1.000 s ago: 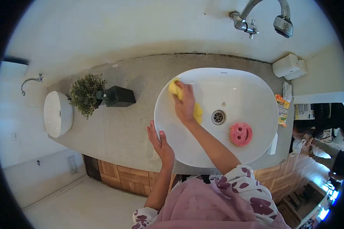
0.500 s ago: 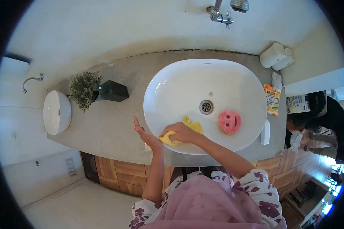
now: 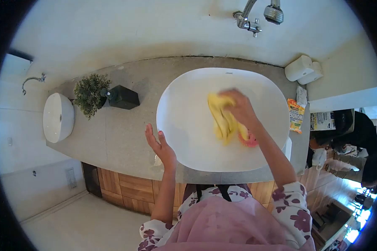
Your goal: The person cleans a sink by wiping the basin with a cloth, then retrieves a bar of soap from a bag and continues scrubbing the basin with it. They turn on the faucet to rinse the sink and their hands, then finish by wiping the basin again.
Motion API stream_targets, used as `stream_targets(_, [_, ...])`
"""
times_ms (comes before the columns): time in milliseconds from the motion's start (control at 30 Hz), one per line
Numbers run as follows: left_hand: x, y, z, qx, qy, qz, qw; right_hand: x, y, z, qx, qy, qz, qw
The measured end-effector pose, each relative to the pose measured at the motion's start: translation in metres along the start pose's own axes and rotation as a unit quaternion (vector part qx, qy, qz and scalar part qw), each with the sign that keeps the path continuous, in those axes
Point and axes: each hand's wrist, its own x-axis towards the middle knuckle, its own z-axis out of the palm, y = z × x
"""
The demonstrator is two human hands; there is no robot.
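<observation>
Head camera, and honestly I'm just standing here watching somebody handle a yellow cloth (image 3: 222, 119) over a big white basin (image 3: 188, 125). The right hand (image 3: 240, 108) has the top of it bunched between thumb and fingers, though it's pretty blurry, so I can't tell exactly how each finger sits. The rest of the cloth droops down over the inside of the bowl, and its lower end covers part of a pink sponge (image 3: 250, 141). Can't tell how much of the cloth actually touches the bottom.

The left hand (image 3: 161, 149) isn't gripping anything: it's up by the left side of the basin, thumb spread away from the fingers. Whether it's touching the rim, no clue from this angle.

As for the other stuff on the grey counter (image 3: 125, 142), there's a dark bottle (image 3: 125, 97) right by a bushy little plant (image 3: 90, 94), with a smaller white basin (image 3: 58, 118) at the far left end. Over on the right, a yellow and orange packet (image 3: 296, 115) lies near the big basin, and a chrome faucet (image 3: 248, 25) sticks out of the wall above.
</observation>
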Motion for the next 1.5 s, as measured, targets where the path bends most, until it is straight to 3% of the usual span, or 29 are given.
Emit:
stream_targets(67, [0.001,0.004,0.0,-0.001,-0.001,-0.006,1.0,0.037,0.008,0.018,-0.159,0.111,-0.119,0.974])
stream_targets(300, [0.0,0.007,0.0,0.005,0.003,-0.013,1.0,0.042,0.05,0.106,-0.149,0.165,-0.039,0.974])
stream_targets(433, [0.001,0.005,0.001,-0.006,0.001,-0.021,1.0,0.02,0.055,0.131,-0.132,0.123,-0.082,0.98])
stream_targets(533, [0.001,0.005,0.0,0.012,0.0,-0.005,1.0,-0.014,0.048,0.145,-0.141,0.056,-0.129,0.98])
stream_targets(600, [0.001,0.005,0.001,0.007,0.005,-0.002,1.0,-0.034,0.034,0.144,-0.037,-0.065,-0.031,0.997])
stream_targets(633, [0.001,0.004,0.001,0.006,0.007,0.0,1.0,-0.042,0.027,0.141,-0.039,-0.064,-0.032,0.997])
stream_targets(700, [0.002,0.003,0.001,0.001,0.009,0.004,1.0,-0.055,0.019,0.133,-0.019,-0.162,-0.004,0.987])
stream_targets(767, [0.002,0.003,0.001,-0.003,0.013,0.008,1.0,-0.071,0.012,0.126,0.003,-0.171,-0.015,0.985])
stream_targets(833, [0.0,0.004,0.0,0.026,0.013,0.013,0.999,-0.083,-0.009,0.107,0.017,-0.267,0.049,0.962])
stream_targets(900, [0.001,0.0,0.0,0.032,0.014,0.019,0.999,-0.092,-0.012,0.092,0.023,-0.28,0.022,0.959])
stream_targets(967, [0.002,-0.002,0.0,0.037,0.013,0.026,0.999,-0.091,-0.028,0.067,-0.025,-0.408,0.083,0.909])
stream_targets(1033, [0.001,-0.002,-0.001,0.077,0.015,0.044,0.996,-0.094,-0.029,0.047,-0.006,-0.429,0.09,0.899])
stream_targets(1100, [0.002,-0.003,-0.005,0.112,0.019,0.073,0.991,-0.097,-0.042,0.018,0.116,-0.404,0.034,0.907])
stream_targets(1133, [0.001,-0.003,-0.006,0.15,0.024,0.1,0.983,-0.097,-0.061,-0.001,0.136,-0.344,0.108,0.923])
stream_targets(1167, [-0.004,0.006,-0.006,0.148,0.022,0.102,0.983,-0.099,-0.069,-0.015,0.135,-0.341,0.107,0.924])
stream_targets(1233, [-0.019,0.041,-0.005,0.141,-0.035,0.138,0.98,-0.104,-0.078,-0.035,0.325,-0.081,0.151,0.93])
stream_targets(1267, [-0.026,0.055,-0.001,0.14,-0.036,0.14,0.98,-0.105,-0.084,-0.036,0.325,-0.079,0.15,0.93])
stream_targets(1333, [-0.046,0.087,0.013,-0.045,-0.194,0.12,0.973,-0.108,-0.096,-0.027,0.457,0.097,0.13,0.875])
stream_targets(1433, [-0.076,0.127,0.035,-0.312,-0.415,0.076,0.851,-0.114,-0.097,0.004,0.426,0.187,0.158,0.871])
stream_targets(1467, [-0.085,0.136,0.039,-0.308,-0.423,0.0,0.852,-0.12,-0.078,0.014,0.316,0.166,0.124,0.926])
stream_targets(1500, [-0.092,0.141,0.04,-0.3,-0.429,-0.076,0.848,-0.124,-0.08,0.01,0.316,0.17,0.124,0.925])
